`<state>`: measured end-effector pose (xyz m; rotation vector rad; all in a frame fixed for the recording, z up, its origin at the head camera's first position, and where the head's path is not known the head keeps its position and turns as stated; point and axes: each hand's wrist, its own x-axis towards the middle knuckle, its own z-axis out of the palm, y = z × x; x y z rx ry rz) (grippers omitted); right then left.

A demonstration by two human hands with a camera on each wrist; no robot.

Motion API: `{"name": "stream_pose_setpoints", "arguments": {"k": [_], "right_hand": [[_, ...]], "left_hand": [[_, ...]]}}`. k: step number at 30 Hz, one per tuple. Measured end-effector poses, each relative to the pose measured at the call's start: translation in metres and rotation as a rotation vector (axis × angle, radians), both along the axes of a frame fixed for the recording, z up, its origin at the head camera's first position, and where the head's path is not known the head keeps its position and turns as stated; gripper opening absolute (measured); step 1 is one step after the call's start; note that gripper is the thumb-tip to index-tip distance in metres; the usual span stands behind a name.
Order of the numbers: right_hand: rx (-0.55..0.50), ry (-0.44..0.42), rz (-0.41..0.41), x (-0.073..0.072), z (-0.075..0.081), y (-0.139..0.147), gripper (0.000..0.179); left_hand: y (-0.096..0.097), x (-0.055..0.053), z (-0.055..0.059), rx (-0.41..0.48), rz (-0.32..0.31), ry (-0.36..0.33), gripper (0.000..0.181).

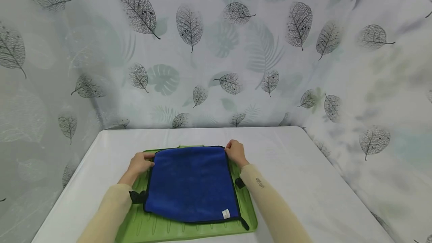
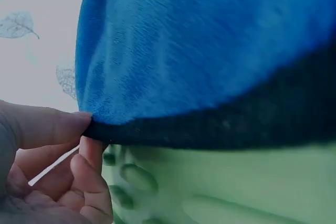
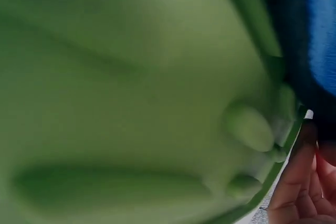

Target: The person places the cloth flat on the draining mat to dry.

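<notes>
A blue cloth (image 1: 192, 185) with black edging lies spread over a green ribbed tray (image 1: 162, 230). My left hand (image 1: 140, 163) pinches the cloth's far left corner; in the left wrist view the thumb (image 2: 50, 124) presses on the black edging from above with fingers beneath it. At the far right corner my right hand (image 1: 237, 151) pinches the edging, and its fingers (image 3: 296, 182) show beside the tray's rim in the right wrist view. A small white label (image 1: 226, 213) and a black loop (image 1: 244, 223) sit at the near right corner.
The tray rests on a white-covered table (image 1: 303, 183). Leaf-printed sheets (image 1: 209, 59) hang behind the table and along both sides. Black straps (image 1: 137, 197) circle both wrists over pale sleeves (image 1: 275, 201).
</notes>
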<state>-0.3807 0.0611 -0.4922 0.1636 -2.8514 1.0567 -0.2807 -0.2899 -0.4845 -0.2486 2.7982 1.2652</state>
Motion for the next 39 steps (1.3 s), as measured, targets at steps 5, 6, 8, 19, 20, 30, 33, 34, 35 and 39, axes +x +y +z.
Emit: {"name": "stream_pose_setpoints", "arguments": {"k": [5, 6, 8, 19, 20, 30, 33, 34, 35, 39], "right_hand": [[0.037, -0.01, 0.018, 0.002, -0.004, 0.002, 0.009], [0.036, -0.011, 0.023, 0.002, -0.004, 0.003, 0.009], [0.029, -0.021, 0.036, 0.003, -0.003, 0.005, 0.011], [-0.038, -0.066, 0.088, 0.014, 0.005, 0.027, 0.013], [-0.046, -0.077, 0.088, 0.016, 0.005, 0.029, 0.012], [-0.089, -0.111, 0.182, 0.05, 0.013, 0.051, 0.007], [-0.081, -0.128, 0.228, 0.066, 0.017, 0.057, 0.01], [-0.077, -0.135, 0.243, 0.072, 0.018, 0.059, 0.012], [-0.071, -0.139, 0.259, 0.078, 0.02, 0.06, 0.013], [-0.066, -0.17, 0.325, 0.101, 0.026, 0.066, 0.018]], "left_hand": [[-0.001, 0.006, 0.001, -0.002, 0.044, 0.016, 0.041], [-0.001, 0.008, 0.002, 0.008, 0.053, 0.016, 0.041], [-0.003, 0.011, 0.003, 0.025, 0.06, 0.014, 0.04], [-0.007, 0.034, 0.013, 0.138, -0.011, -0.081, 0.041], [-0.006, 0.037, 0.013, 0.144, -0.011, -0.093, 0.041], [-0.002, 0.059, 0.006, 0.201, -0.001, -0.179, 0.045], [0.001, 0.067, 0.006, 0.224, -0.004, -0.199, 0.05], [0.002, 0.07, 0.007, 0.234, -0.003, -0.206, 0.052], [0.003, 0.073, 0.007, 0.244, -0.003, -0.212, 0.054], [0.005, 0.086, 0.007, 0.27, 0.015, -0.228, 0.058]]}}
